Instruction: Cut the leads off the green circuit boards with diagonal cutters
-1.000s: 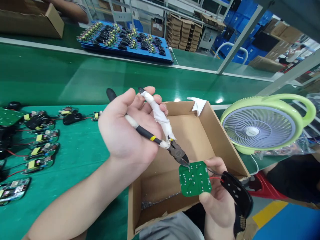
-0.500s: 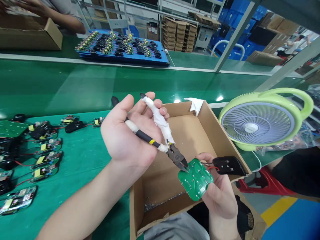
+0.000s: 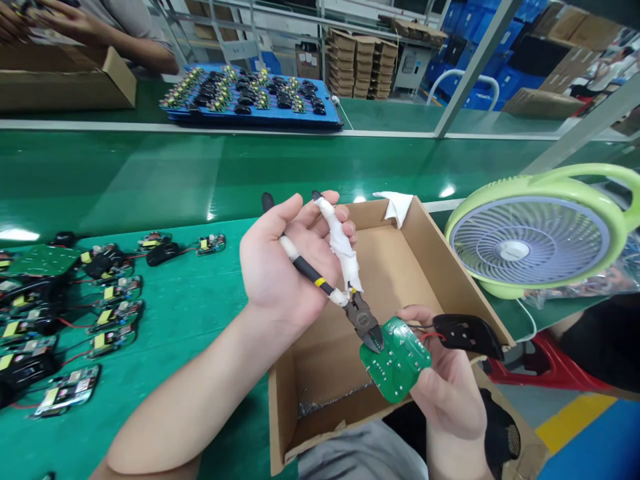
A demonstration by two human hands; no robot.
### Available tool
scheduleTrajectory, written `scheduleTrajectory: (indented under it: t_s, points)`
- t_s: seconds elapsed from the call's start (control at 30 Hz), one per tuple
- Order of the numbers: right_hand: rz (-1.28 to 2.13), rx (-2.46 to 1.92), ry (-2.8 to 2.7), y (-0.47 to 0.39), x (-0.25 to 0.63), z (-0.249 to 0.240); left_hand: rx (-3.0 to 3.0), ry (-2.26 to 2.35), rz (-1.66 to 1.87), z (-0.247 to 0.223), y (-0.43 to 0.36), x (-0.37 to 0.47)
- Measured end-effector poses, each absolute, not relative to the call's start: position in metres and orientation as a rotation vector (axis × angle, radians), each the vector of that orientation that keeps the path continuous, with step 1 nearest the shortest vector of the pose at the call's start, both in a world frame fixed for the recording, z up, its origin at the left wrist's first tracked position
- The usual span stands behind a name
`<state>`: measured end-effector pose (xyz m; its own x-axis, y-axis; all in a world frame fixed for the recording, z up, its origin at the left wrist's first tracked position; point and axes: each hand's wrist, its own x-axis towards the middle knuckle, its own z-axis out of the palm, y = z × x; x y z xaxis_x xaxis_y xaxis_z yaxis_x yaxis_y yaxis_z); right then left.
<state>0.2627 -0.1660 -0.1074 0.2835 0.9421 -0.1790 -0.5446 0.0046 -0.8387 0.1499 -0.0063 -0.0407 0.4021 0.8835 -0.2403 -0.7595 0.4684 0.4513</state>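
My left hand (image 3: 283,267) grips a pair of side cutters (image 3: 364,321) by their handles, one handle wrapped in white tape. The cutter jaws rest on the upper left of a small green circuit board (image 3: 397,363). My right hand (image 3: 447,393) holds that board from below, solder side up, over the open cardboard box (image 3: 430,257). A black plastic shell (image 3: 467,335) hangs off the board by red and black wires, just right of my right thumb.
Several wired circuit boards (image 3: 110,313) lie on the green mat at left. A green desk fan (image 3: 533,243) stands at the right. A blue tray of parts (image 3: 253,97) and a brown carton (image 3: 65,80) sit beyond the conveyor, where another person's arm (image 3: 125,43) reaches.
The board tilted and shifted in my right hand, and the black shell swung up to the right of it. The cutter jaws stayed on the board's upper-left area.
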Motion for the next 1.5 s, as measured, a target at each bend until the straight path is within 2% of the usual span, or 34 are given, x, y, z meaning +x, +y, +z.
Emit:
scheduleTrajectory:
  t_s: [1.5]
  points:
    - [1.306, -0.93, -0.594, -0.1698, 0.2667, -0.1117, 0.311, 0.435, 1.053, -0.0369, -0.0115, 0.1457]
